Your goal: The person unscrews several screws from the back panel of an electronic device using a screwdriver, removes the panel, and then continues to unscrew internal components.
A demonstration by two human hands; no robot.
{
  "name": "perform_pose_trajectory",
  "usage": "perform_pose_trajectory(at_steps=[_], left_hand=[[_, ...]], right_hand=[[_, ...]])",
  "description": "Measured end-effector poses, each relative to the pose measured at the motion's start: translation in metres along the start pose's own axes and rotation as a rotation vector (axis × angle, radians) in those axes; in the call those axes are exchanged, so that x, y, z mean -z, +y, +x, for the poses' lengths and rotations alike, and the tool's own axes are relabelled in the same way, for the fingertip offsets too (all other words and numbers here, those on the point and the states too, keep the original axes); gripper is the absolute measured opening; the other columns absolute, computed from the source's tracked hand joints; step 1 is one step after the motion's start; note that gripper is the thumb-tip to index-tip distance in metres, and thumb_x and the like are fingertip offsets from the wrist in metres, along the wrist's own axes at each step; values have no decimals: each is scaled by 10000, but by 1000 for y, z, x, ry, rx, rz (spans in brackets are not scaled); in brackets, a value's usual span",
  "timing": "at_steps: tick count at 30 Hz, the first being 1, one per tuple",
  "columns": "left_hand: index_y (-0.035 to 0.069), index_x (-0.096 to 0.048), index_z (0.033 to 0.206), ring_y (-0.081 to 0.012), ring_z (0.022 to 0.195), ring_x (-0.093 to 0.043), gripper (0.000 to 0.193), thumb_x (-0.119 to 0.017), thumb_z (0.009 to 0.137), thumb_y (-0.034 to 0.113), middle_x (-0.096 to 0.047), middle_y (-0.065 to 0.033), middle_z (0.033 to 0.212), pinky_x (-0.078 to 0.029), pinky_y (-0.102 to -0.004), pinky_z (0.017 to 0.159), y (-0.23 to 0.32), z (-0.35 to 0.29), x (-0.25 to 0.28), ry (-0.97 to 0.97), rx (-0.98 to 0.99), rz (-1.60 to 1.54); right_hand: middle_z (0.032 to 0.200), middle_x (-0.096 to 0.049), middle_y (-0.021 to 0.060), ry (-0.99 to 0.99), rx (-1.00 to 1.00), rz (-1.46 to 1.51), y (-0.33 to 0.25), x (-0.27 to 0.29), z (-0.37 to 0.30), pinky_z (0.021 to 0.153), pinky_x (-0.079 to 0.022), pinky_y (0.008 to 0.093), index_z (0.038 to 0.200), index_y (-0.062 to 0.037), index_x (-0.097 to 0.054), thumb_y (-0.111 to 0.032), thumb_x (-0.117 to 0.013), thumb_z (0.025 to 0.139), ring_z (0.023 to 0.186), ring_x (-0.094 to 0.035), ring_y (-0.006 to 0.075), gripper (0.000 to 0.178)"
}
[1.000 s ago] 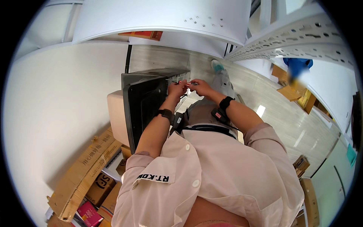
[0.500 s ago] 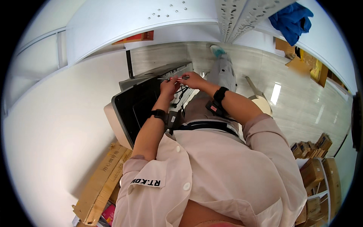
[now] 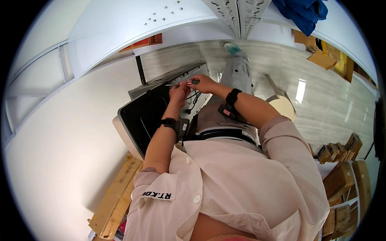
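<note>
Both my hands are at a slim screwdriver [image 3: 195, 82] with a red and dark handle. Its thin metal shaft points left, over the top edge of a black panel [image 3: 144, 120]. My right hand [image 3: 206, 85] has its fingers closed on the handle. My left hand [image 3: 178, 95] pinches the tool closer to the shaft. Beside the panel is an open grey metal housing [image 3: 198, 74], with black cables [image 3: 194, 100] hanging inside, just below my hands. The tip's exact contact cannot be made out.
A white partition [image 3: 80, 112] stands on my left, with a long cardboard box [image 3: 116, 193] near it. To the right are a round stool [image 3: 282, 107] and stacked boxes [image 3: 338, 182]. White shelving [image 3: 169, 28] crosses ahead, with a blue cloth [image 3: 303, 16] on it.
My whole view has shifted slightly. Both hands stay together on the screwdriver, and the right hand's grip on its handle has altered a little. The panel and housing look the same.
</note>
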State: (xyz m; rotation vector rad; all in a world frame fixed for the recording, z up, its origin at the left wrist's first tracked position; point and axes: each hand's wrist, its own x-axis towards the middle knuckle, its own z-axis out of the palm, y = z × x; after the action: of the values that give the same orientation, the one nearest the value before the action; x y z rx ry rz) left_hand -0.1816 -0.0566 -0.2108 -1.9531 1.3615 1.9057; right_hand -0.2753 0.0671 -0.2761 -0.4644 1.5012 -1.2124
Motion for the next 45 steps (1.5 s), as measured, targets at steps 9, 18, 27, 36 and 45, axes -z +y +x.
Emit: perform_pose_trajectory(at_steps=[9, 18, 27, 36, 45], left_hand=[[31, -564, 1029, -172, 903, -616, 192, -598, 955, 206, -618, -62, 982, -534, -305, 821, 3, 3, 0, -45, 10, -153], [44, -603, 1007, -187, 885, -648, 234, -633, 933, 264, -639, -72, 972, -539, -335, 828, -1, 11, 6, -175, 96, -367], [24, -647, 965, -166, 780, -645, 240, -639, 929, 261, -683, -66, 928, -516, -295, 681, -6, 5, 3, -39, 45, -228], [-11, -619, 1031, -215, 900, -644, 226, -602, 941, 196, -649, -111, 987, -540, -309, 816, -13, 15, 5, -137, 37, -412], [58, -647, 1006, -178, 854, -666, 257, -673, 893, 287, -687, -53, 936, -515, -326, 798, -4, 4, -1, -110, 173, -441]], right_hand=[[1054, -665, 157, 83, 134, -213, -31, 12, -6, 828, -506, 397, 1120, -83, -641, -264, -760, 727, 965, -635, 333, 448], [1011, -654, 165, 59, 130, -320, -49, 10, -13, 839, -482, 424, 1079, -61, -604, -261, -715, 783, 992, -610, 360, 374], [796, -646, 103, -244, -494, 162, -52, 20, 1, 395, -332, 240, 1057, -60, -623, -485, -577, 909, 470, -451, 83, 452], [776, -662, 114, -142, -116, -393, -59, 24, 7, 500, -430, 306, 980, -44, -626, -448, -697, 822, 556, -570, 152, 440], [914, -628, 133, 80, 245, -601, -66, 8, -9, 729, -492, 355, 986, -36, -544, -228, -831, 705, 819, -621, 244, 445]])
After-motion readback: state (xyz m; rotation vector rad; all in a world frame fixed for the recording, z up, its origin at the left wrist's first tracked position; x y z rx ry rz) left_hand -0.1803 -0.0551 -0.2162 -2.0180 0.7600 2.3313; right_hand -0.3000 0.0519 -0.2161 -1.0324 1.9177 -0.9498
